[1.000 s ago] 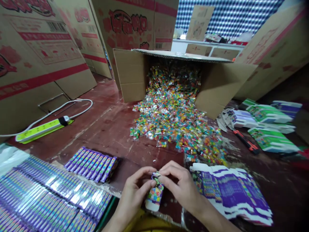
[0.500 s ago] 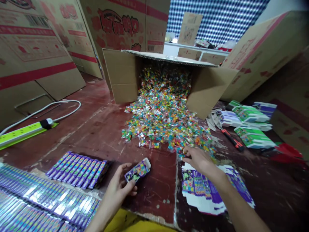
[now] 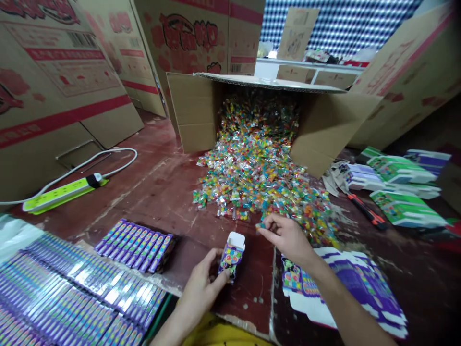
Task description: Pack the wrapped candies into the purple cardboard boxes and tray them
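Observation:
My left hand is closed around a small purple candy box, held tilted with its white top flap raised. To its right, my right hand pinches a small clear candy packet between thumb and fingertips; the hand partly hides it. Behind both hands spreads a heap of clear packets of coloured candies, spilling from a carton lying on its side. Under my right forearm lies a fanned stack of flat purple boxes.
At left, a row of purple boxes stands behind many packed ones. A power strip with a white cable lies farther back. Right are a red and black cutter and green flat boxes. Large cartons surround the table.
My right hand has lifted from the heap's front edge with a packet and moved toward the box. My left hand has turned the box more upright, its open end facing up.

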Action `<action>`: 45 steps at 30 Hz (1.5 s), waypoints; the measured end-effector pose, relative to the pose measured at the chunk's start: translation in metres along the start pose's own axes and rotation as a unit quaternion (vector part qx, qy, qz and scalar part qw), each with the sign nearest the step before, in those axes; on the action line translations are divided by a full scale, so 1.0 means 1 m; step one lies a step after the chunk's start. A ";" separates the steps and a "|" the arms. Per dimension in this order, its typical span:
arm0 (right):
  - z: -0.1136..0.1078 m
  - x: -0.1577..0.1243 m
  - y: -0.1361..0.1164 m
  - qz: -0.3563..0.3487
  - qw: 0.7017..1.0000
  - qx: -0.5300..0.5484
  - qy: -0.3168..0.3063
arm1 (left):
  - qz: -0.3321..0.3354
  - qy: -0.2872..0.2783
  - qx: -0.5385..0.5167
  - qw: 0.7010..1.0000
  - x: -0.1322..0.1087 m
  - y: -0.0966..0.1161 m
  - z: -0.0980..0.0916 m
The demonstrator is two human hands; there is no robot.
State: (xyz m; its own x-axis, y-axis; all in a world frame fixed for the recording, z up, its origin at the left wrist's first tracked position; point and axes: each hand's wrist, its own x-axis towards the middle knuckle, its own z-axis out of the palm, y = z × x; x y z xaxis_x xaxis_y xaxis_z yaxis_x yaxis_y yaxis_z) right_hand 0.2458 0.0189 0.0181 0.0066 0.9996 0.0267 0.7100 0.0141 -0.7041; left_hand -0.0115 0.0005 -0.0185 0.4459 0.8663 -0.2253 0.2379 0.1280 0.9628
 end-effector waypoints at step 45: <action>0.056 -0.034 -0.047 0.003 0.922 0.386 0.004 | 0.021 0.047 -0.237 0.970 -0.008 0.014 0.019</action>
State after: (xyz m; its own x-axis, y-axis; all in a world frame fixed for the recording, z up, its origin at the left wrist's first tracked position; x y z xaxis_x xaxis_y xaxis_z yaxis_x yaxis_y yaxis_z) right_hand 0.1728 -0.0148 0.0099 0.0158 0.9996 0.0235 -0.0040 0.0235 -0.9997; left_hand 0.0048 -0.0136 -0.0063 0.3605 0.9129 -0.1912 -0.2123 0.2800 0.9363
